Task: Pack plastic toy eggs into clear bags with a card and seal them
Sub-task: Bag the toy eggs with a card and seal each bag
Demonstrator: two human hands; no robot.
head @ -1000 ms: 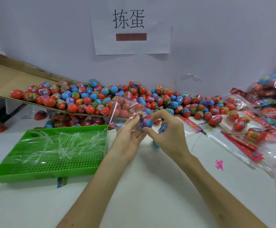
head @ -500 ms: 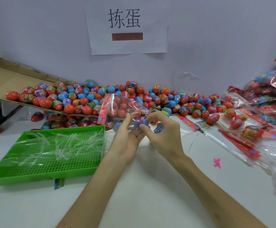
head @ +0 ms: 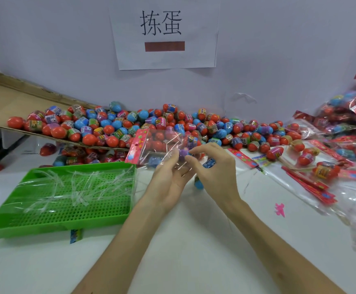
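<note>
Right of the green tray the left hand holds a clear bag — the right hand pinches a purple egg against it; egg pile behind the tray.

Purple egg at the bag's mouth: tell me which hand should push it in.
Right, most likely. The right hand pinches the purple egg at the opening of the clear bag, while the left hand is occupied holding that bag.
</note>
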